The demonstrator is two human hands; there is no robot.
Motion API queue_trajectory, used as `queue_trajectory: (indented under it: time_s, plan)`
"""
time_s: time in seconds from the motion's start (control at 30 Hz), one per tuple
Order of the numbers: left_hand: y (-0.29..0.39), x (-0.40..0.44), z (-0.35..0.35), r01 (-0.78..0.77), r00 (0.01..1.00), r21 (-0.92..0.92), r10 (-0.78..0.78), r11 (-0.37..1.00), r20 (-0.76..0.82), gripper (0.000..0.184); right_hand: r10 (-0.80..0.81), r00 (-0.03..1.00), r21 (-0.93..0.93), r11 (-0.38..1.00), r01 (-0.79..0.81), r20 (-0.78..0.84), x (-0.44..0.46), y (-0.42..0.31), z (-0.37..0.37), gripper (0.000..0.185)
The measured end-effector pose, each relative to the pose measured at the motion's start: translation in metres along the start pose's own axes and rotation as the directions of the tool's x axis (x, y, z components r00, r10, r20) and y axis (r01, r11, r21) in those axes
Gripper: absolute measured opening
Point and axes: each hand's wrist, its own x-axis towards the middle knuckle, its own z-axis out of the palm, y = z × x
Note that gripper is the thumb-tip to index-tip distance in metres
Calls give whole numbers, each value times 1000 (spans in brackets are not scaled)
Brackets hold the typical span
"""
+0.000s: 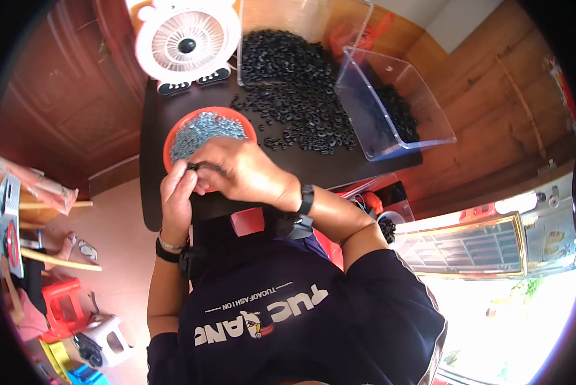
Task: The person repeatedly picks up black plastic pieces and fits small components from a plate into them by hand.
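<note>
My left hand (180,192) is closed, its fingertips pinching a small black piece (192,167) in front of the red bowl. Against it, my right hand (240,170) is closed too, its fingers curled round a thin black part that meets the piece; how the two fit together is too small to tell. Behind both hands stands the red bowl (251,128), full of small silvery metal parts (204,131). Many small black ring-like parts (301,112) lie loose on the dark table (163,106) beyond my right hand.
A white fan (186,45) stands at the back left of the table. Clear plastic bins (397,96) with black parts stand at the back and right. Below the right edge, a container (400,221) holds more black parts. Stools (67,308) stand on the floor at left.
</note>
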Motion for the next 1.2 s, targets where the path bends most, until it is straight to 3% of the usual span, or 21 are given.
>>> queue_trajectory:
  time_s: [0.07, 0.23, 0.33, 0.4, 0.5, 0.73, 0.83, 1.03, 1.2]
  plan:
    - [-1, -2, 3, -4, 1000, -61, 4, 998, 10, 28, -24, 1000, -129, 991, 22, -15, -6, -4, 4, 25]
    - [-3, -9, 9, -1, 1000, -210, 1, 978, 2, 29, -52, 998, -165, 985, 56, 31, -14, 1, -18, 22]
    - [-5, -15, 0, -1, 1000, -213, -1, 977, -7, 29, 55, 998, -323, 944, -62, -33, -30, 29, -47, 10]
    - [-4, -20, -5, 5, 1000, -197, -11, 980, -29, 29, 221, 975, -483, 857, -179, 31, -45, 52, -75, 12]
    - [-4, -25, -10, 10, 998, -186, -21, 983, -57, 27, 387, 922, -451, 825, -341, 12, -63, 80, -98, 14]
    - [-6, -23, -3, 61, 998, -172, -62, 983, -2, 27, 384, 894, -654, 742, -148, 233, -62, 115, -100, 16]
    - [-6, -25, -2, 74, 997, -155, -77, 985, -16, 28, 430, 857, -683, 718, -135, 282, -57, 120, -96, 17]
    - [-6, -26, 0, 90, 995, -125, -95, 988, -30, 28, 377, 861, -721, 693, -19, 340, -48, 124, -89, 13]
    - [-4, -25, 6, 104, 995, -95, -103, 990, 17, 28, 402, 852, -689, 721, -68, 336, -41, 127, -86, 16]
